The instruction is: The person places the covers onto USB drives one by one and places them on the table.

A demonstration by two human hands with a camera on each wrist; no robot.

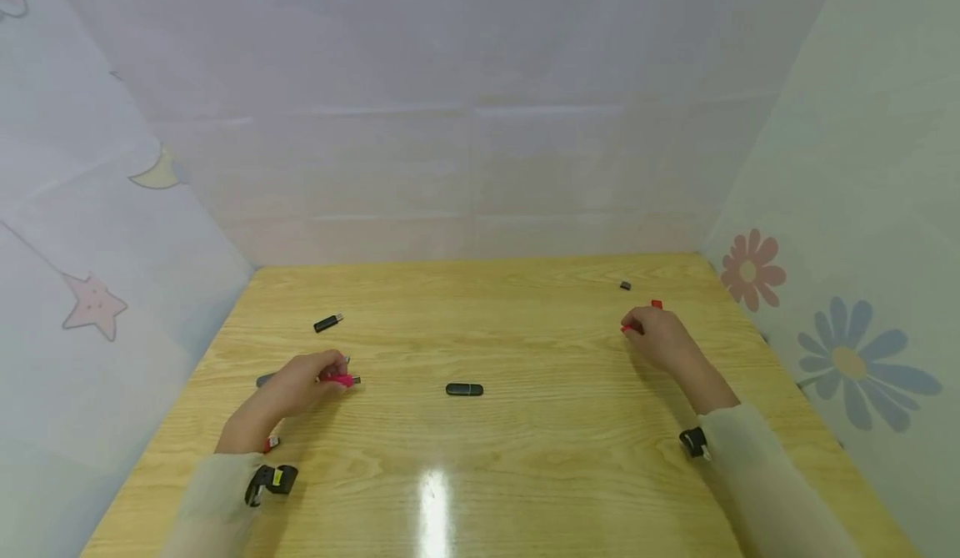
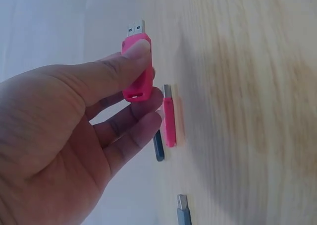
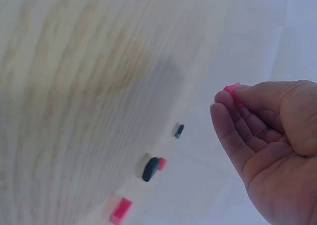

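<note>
My left hand (image 1: 303, 379) pinches a pink USB flash drive (image 2: 141, 79) between thumb and fingers, its metal plug bare and pointing away from the palm. Behind those fingers a second pink flash drive (image 2: 169, 121) lies on the table, its plug also uncovered. At the right side, thumb and fingertips of my right hand (image 3: 275, 131) pinch a small pink cap (image 3: 232, 89), mostly covered by the fingers. The hand is held above the table. Below it in the right wrist view lie another pink cap (image 3: 121, 211), a black cap (image 3: 150, 169) and a red piece (image 3: 162, 163) partly behind that.
A black flash drive (image 1: 327, 323) lies at the back left, and a red one (image 1: 272, 443) is partly hidden by the left wrist. A dark drive (image 1: 265, 379) shows beside the left hand. One black capped drive (image 1: 464, 389) lies mid-table. Walls border the wooden table (image 1: 525, 475).
</note>
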